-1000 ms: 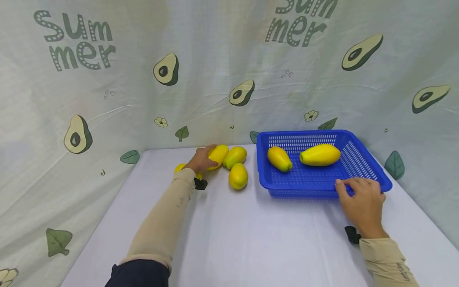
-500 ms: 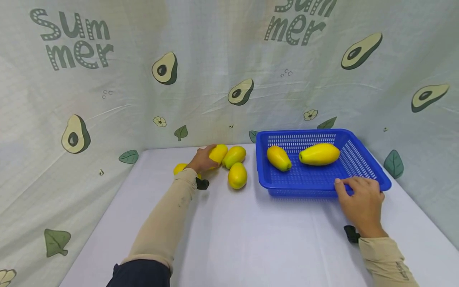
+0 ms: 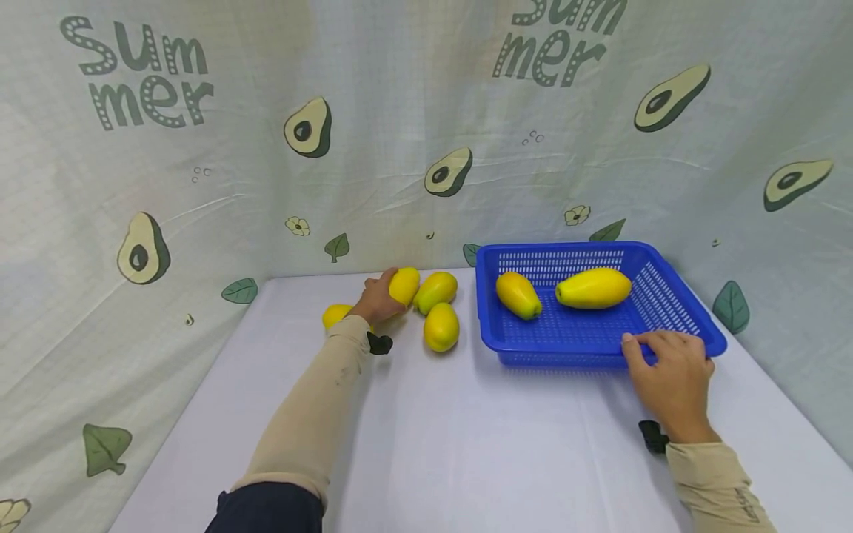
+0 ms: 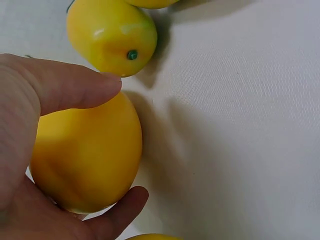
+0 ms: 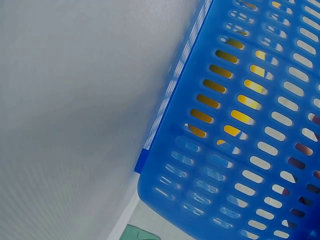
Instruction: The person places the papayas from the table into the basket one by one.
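At the back of the table, my left hand (image 3: 376, 299) grips a yellow mango (image 3: 405, 286). In the left wrist view the thumb lies across the upper side of this mango (image 4: 95, 155) and the fingers curl beneath it. Close to its right are a greenish-yellow mango (image 3: 436, 292) and a rounder yellow one (image 3: 442, 327). Another yellow fruit (image 3: 336, 314) is partly hidden behind the left wrist. My right hand (image 3: 674, 381) holds the front rim of a blue plastic basket (image 3: 560, 346). The right wrist view shows the basket's slotted side (image 5: 200, 145), with yellow visible through the holes.
Inside the basket lie two elongated yellow fruits that look like papayas, a smaller one (image 3: 520, 295) at left and a larger one (image 3: 594, 289) at the middle. A white cloth (image 3: 466, 451) covers the table. Behind it hangs a printed curtain (image 3: 373, 111).
The mango in my left hand has shifted slightly left, opening a small gap to the greenish-yellow one. My right hand and the basket stay where they were.
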`<state>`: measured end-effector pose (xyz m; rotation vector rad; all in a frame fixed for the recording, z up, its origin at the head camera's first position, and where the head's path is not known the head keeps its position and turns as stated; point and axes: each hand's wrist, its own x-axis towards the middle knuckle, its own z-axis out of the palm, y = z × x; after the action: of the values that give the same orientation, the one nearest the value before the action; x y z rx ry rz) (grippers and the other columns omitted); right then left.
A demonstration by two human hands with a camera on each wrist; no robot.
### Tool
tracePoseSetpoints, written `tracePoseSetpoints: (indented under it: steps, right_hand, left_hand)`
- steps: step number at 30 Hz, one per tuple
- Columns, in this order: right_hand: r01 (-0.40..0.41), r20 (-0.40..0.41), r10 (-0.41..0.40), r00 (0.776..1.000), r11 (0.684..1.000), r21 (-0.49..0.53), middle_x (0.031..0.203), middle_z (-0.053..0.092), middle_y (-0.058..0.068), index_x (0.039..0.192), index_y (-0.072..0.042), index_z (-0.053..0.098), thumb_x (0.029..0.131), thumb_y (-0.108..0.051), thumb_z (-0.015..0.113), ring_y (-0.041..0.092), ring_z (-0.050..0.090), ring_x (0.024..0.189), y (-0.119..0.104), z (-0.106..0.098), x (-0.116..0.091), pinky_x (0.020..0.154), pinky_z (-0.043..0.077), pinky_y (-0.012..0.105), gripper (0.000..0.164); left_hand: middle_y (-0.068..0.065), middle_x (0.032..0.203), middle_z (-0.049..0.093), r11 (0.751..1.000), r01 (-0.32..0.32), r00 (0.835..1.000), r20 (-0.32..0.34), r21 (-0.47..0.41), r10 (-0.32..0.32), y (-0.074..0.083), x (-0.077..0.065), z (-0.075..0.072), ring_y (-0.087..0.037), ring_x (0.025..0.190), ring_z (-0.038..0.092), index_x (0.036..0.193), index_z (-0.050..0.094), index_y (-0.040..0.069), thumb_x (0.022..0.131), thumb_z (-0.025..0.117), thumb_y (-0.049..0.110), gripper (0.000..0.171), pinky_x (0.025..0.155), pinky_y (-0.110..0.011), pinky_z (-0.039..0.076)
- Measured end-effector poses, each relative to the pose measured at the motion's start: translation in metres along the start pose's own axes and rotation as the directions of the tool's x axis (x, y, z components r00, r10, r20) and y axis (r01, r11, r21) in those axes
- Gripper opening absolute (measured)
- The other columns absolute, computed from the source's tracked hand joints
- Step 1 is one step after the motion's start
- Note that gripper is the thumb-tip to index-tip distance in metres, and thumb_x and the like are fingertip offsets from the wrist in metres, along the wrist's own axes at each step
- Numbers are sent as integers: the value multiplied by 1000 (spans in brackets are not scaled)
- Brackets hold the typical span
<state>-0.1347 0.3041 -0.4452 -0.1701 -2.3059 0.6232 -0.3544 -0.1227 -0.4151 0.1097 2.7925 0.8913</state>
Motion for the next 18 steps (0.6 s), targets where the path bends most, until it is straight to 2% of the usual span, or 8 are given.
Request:
tracePoseSetpoints:
  steps: [6, 11, 18]
  right_hand:
    - [-4, 3, 4, 1000, 1000, -3, 107, 65, 30, 95, 7, 70, 95, -26, 64, 48, 45, 114, 0, -1, 0, 84, 27, 72, 33]
    - [0, 3, 0, 1000, 1000, 0, 107, 65, 29, 95, 7, 70, 95, -26, 63, 48, 45, 114, 0, 0, 0, 83, 27, 72, 34]
    - [-8, 16, 8, 1000, 1000, -11, 108, 65, 30, 96, 8, 70, 96, -26, 62, 48, 45, 114, -1, -1, 0, 84, 27, 72, 35]
  left_hand:
    - [-26, 144, 25, 1000, 20, 1000, -9, -11, -20, 2, -2, 2, -41, 124, 42, 159, 20, 31, 86, 75, 17, 93, 105, -60, 38]
    - [-26, 143, 26, 1000, -7, 999, -39, -26, 6, 1, -5, 4, -41, 124, 40, 158, 23, 32, 85, 75, 17, 91, 104, -61, 38]
    - [-24, 140, 27, 999, -29, 996, -84, -26, 26, -3, -7, 1, -40, 122, 39, 157, 25, 33, 85, 75, 30, 87, 101, -61, 40]
